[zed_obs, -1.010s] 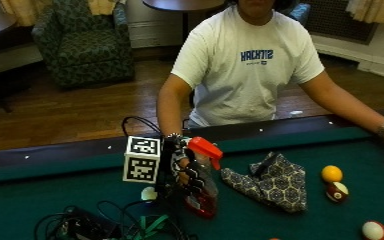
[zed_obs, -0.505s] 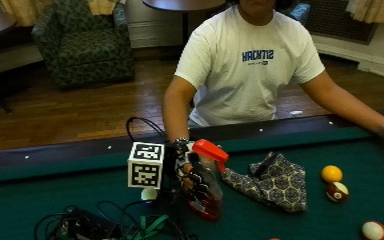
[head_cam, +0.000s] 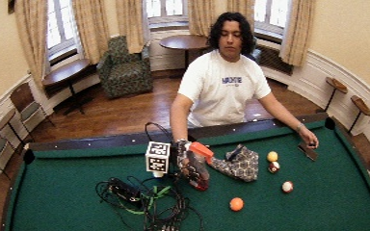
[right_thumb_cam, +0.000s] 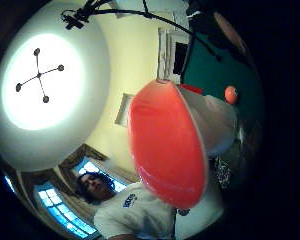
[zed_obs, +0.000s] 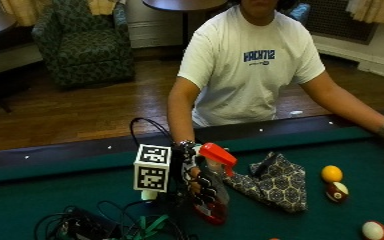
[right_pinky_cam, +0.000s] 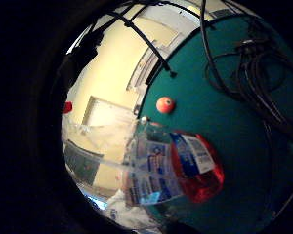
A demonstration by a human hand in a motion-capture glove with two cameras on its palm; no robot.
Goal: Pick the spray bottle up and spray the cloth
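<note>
On the green table we see the gloved right hand with its fingers curled round the spray bottle, holding it upright with its base at the felt. The bottle's orange-red trigger head points toward the patterned cloth, which lies crumpled just beside it. We also see a yellow ball and a dark red-and-white ball beyond the cloth.
</note>
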